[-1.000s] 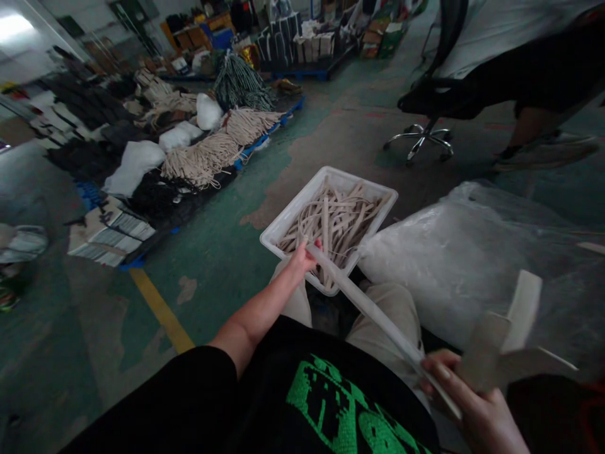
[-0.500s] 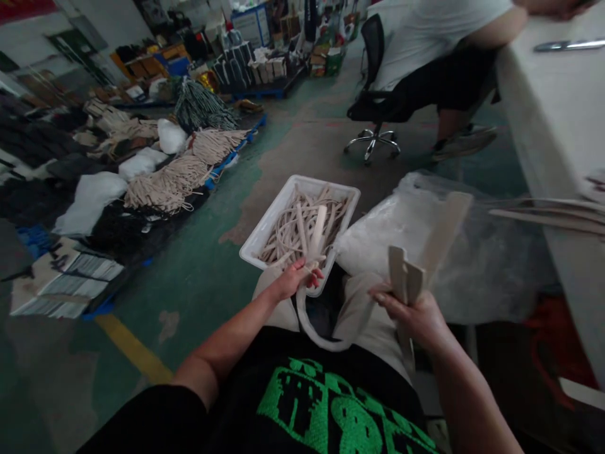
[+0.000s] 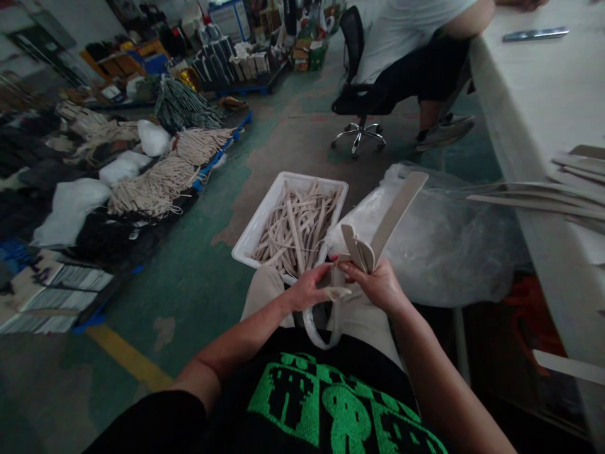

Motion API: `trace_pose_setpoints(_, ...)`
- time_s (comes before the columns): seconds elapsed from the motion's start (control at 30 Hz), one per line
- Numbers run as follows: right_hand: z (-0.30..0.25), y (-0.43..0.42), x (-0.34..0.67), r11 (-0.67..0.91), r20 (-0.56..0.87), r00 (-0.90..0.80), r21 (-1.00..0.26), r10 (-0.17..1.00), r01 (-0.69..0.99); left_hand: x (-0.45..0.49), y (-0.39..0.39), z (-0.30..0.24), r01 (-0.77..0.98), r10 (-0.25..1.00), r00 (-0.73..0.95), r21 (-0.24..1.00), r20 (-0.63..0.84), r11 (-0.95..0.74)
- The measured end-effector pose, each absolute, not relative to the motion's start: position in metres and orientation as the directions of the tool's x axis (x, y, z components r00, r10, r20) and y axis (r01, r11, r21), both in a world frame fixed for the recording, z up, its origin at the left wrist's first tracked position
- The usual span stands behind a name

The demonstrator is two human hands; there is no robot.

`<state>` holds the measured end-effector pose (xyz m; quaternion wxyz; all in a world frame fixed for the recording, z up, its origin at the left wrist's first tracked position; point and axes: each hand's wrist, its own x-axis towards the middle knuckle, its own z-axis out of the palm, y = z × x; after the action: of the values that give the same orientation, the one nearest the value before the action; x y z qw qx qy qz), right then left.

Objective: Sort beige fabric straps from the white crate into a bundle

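Note:
My left hand (image 3: 309, 289) is closed on a beige strap (image 3: 314, 337), which hangs in a loop over my lap. A short pale piece points out beside its thumb; whether it belongs to the same strap I cannot tell. Right beside it, my right hand (image 3: 375, 285) grips several flat beige straps (image 3: 399, 211) that stick up from the fist, one much longer than the others. The fingertips of both hands meet or nearly meet at the strap. Just beyond my knees, a white plastic bin (image 3: 249, 238) holds a tangle of beige straps (image 3: 295, 227).
A clear plastic bag (image 3: 425, 258) lies right of the bin. More straps (image 3: 534, 192) overhang the white table (image 3: 524, 82) at right. A person (image 3: 406, 50) sits there on an office chair (image 3: 362, 101). Bundled straps (image 3: 151, 183) lie on pallets at left.
My right hand has moved left to my left hand, bringing its straps along. The left hand has come back from the bin towards me. The hanging loop has narrowed.

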<state>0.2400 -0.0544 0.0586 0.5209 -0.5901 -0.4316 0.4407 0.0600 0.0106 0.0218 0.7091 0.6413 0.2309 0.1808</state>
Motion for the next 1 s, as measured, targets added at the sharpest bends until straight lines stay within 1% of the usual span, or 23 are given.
trace_pose_setpoints(0.03, 0.060, -0.057, 0.237, -0.089, -0.066, 0.237, -0.992, 0.969, 0.086, 0.065, 0.010, 0.025, 0.041, 0.584, 0.810, 0.998, -0.058, 0.043)
trace_pose_setpoints(0.1, 0.065, -0.063, 0.235, -0.090, -0.048, 0.258, -0.984, 0.965, 0.153, 0.072, 0.007, 0.028, 0.095, 0.591, 0.807, 0.992, -0.026, -0.085)
trace_pose_setpoints(0.17, 0.069, -0.072, 0.240, -0.094, -0.028, 0.323, -0.977, 0.946, 0.190, 0.072, 0.001, 0.023, 0.203, 0.543, 0.837, 0.959, -0.066, -0.197)
trace_pose_setpoints(0.23, 0.072, -0.082, 0.249, -0.099, -0.011, 0.423, -0.977, 0.906, 0.187, 0.065, -0.008, 0.013, 0.311, 0.505, 0.854, 0.904, -0.130, -0.293)
trace_pose_setpoints(0.3, 0.072, -0.092, 0.258, -0.102, -0.007, 0.526, -0.983, 0.850, 0.152, 0.054, -0.020, -0.002, 0.376, 0.494, 0.849, 0.871, -0.187, -0.316)
trace_pose_setpoints(0.33, 0.070, -0.095, 0.262, -0.106, -0.016, 0.556, -0.986, 0.831, 0.130, 0.047, -0.026, -0.009, 0.384, 0.480, 0.849, 0.880, -0.219, -0.278)
trace_pose_setpoints(0.37, 0.068, -0.098, 0.265, -0.111, -0.029, 0.568, -0.988, 0.823, 0.110, 0.040, -0.031, -0.017, 0.382, 0.459, 0.850, 0.903, -0.258, -0.199)
trace_pose_setpoints(0.43, 0.062, -0.100, 0.268, -0.127, -0.059, 0.550, -0.988, 0.833, 0.085, 0.026, -0.036, -0.031, 0.359, 0.404, 0.847, 0.932, -0.346, 0.045)
trace_pose_setpoints(0.5, 0.054, -0.102, 0.270, -0.151, -0.083, 0.550, -0.985, 0.831, 0.081, 0.014, -0.034, -0.045, 0.332, 0.368, 0.827, 0.898, -0.425, 0.289)
trace_pose_setpoints(0.53, 0.049, -0.103, 0.271, -0.170, -0.093, 0.571, -0.982, 0.816, 0.083, 0.009, -0.028, -0.051, 0.319, 0.376, 0.806, 0.871, -0.457, 0.373)
trace_pose_setpoints(0.6, 0.040, -0.111, 0.273, -0.234, -0.126, 0.621, -0.967, 0.774, 0.096, 0.002, -0.011, -0.065, 0.303, 0.444, 0.737, 0.837, -0.509, 0.456)
trace_pose_setpoints(0.67, 0.030, -0.123, 0.273, -0.312, -0.161, 0.641, -0.941, 0.751, 0.129, -0.003, 0.017, -0.077, 0.299, 0.584, 0.601, 0.831, -0.545, 0.469)
trace_pose_setpoints(0.73, 0.018, -0.135, 0.269, -0.356, -0.181, 0.609, -0.917, 0.772, 0.179, -0.005, 0.055, -0.086, 0.292, 0.710, 0.450, 0.841, -0.541, 0.456)
trace_pose_setpoints(0.83, 0.001, -0.138, 0.251, -0.330, -0.177, 0.464, -0.904, 0.868, 0.272, -0.001, 0.126, -0.087, 0.305, 0.825, 0.283, 0.862, -0.488, 0.405)
trace_pose_setpoints(0.9, -0.007, -0.125, 0.233, -0.265, -0.145, 0.328, -0.895, 0.933, 0.360, 0.007, 0.179, -0.080, 0.409, 0.893, 0.188, 0.859, -0.408, 0.306)
trace_pose_setpoints(0.97, -0.013, -0.104, 0.217, -0.178, -0.106, 0.180, -0.873, 0.978, 0.453, 0.017, 0.229, -0.070, 0.577, 0.940, 0.140, 0.797, -0.310, 0.177)
trace_pose_setpoints(1.0, -0.015, -0.093, 0.211, -0.146, -0.102, 0.115, -0.855, 0.988, 0.498, 0.022, 0.249, -0.066, 0.622, 0.952, 0.124, 0.769, -0.279, 0.145)
